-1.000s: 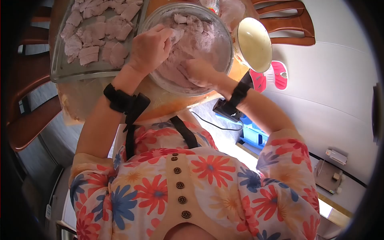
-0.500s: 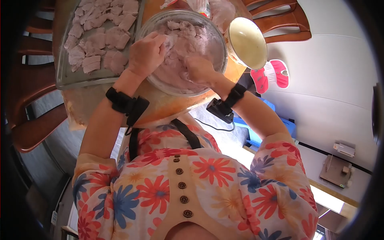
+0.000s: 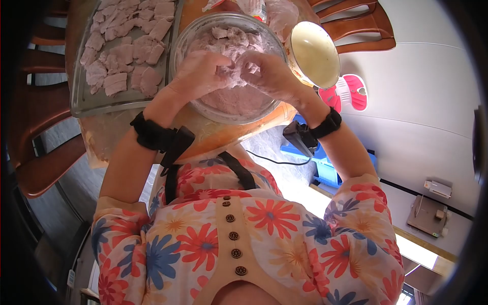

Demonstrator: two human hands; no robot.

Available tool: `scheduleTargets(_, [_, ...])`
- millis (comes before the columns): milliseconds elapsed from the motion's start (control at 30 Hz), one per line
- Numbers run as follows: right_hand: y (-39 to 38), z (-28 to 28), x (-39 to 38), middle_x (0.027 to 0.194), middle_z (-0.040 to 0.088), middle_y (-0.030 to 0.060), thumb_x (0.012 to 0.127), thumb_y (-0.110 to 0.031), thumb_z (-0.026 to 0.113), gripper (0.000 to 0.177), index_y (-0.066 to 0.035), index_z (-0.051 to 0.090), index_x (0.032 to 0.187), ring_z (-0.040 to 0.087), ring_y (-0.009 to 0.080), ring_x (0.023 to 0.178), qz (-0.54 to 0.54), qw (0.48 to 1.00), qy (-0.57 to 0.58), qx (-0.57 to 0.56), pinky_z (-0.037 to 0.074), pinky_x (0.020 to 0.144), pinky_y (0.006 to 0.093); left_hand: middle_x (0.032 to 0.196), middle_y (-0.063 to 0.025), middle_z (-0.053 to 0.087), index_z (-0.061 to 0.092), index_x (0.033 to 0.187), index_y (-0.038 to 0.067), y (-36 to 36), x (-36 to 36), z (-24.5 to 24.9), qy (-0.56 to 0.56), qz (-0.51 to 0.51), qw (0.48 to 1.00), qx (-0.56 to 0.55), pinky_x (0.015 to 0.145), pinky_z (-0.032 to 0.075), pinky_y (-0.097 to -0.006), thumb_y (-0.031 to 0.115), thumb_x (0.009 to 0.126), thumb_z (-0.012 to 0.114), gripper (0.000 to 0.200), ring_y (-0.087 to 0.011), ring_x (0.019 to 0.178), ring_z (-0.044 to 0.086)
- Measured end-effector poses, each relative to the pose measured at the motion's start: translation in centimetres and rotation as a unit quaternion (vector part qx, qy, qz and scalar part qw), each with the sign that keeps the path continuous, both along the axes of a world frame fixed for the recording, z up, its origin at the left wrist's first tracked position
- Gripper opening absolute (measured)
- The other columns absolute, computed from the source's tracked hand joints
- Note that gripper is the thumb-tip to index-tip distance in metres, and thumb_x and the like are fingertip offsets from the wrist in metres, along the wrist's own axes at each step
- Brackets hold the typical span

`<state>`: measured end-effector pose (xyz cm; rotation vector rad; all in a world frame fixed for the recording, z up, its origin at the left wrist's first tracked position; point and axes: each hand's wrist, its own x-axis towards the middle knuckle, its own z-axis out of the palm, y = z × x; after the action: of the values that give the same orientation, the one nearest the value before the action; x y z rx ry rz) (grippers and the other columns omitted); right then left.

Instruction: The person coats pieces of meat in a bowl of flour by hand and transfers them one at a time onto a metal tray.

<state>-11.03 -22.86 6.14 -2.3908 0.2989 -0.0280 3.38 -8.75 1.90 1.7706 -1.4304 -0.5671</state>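
Observation:
A large clear bowl [image 3: 195,108] holds pale pinkish powder and several powder-coated meat pieces [image 3: 236,36]. Over the middle of this bowl, my left hand [image 3: 202,73] and my right hand [image 3: 274,76] face each other with curled fingers. A powdery meat slice [image 3: 235,76] is pinched between them, partly hidden by the fingers. To the left of the bowl lies a glass-like tray [image 3: 94,104] on which flat, coated meat slices [image 3: 122,56] are spread. Both wrists wear black straps with small devices.
An enamel-like cream basin [image 3: 315,56] stands tilted at the bowl's right. Plastic bags [image 3: 280,18] lie behind it. Wooden chairs [image 3: 46,112] flank the table [image 3: 127,134] on both sides. A pink and white seat-like object [image 3: 351,93] is farther right.
My hands have come closer together over the bowl's middle. The right hand has lifted out of the powder, and a coated meat slice now shows between both hands.

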Motion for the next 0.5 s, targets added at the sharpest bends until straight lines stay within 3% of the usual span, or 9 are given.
scheduleTargets(67, [-0.6,0.2,0.0,0.084,0.062,0.0068,0.082,-0.011,0.062,0.016,-0.005,0.061,0.096,0.058,0.0166,0.081,0.002,1.0,0.02,0.021,0.046,0.076,0.0309,0.076,-0.0141,0.064,0.069,0.094,0.007,-0.2,0.0,-0.3,0.008,0.005,1.0,0.003,0.07,0.049,-0.0383,0.021,0.07,0.071,0.027,-0.0297,0.074,0.063])
scheduleTargets(300, [-0.4,-0.1,0.3,0.088,0.063,0.008,0.081,-0.011,0.063,0.021,-0.003,0.061,0.1,0.059,0.017,0.084,0.0,0.997,-0.003,0.075,0.046,0.08,0.03,0.082,-0.0135,0.066,0.07,0.088,0.009,-0.8,-0.4,-0.8,0.003,0.008,1.0,0.017,0.074,0.05,-0.0389,0.024,0.07,0.07,0.024,-0.031,0.081,0.063])
scheduleTargets(500, [-1.4,-1.2,-0.5,0.096,0.065,0.0101,0.081,-0.011,0.064,0.027,-0.004,0.061,0.107,0.061,0.0194,0.088,0.019,0.998,0.056,0.006,0.046,0.081,0.0311,0.084,-0.0134,0.066,0.071,0.088,0.012,-0.1,-0.9,-0.5,-0.065,0.002,0.996,0.065,0.075,0.05,-0.0421,0.028,0.071,0.067,0.023,-0.0322,0.088,0.062])
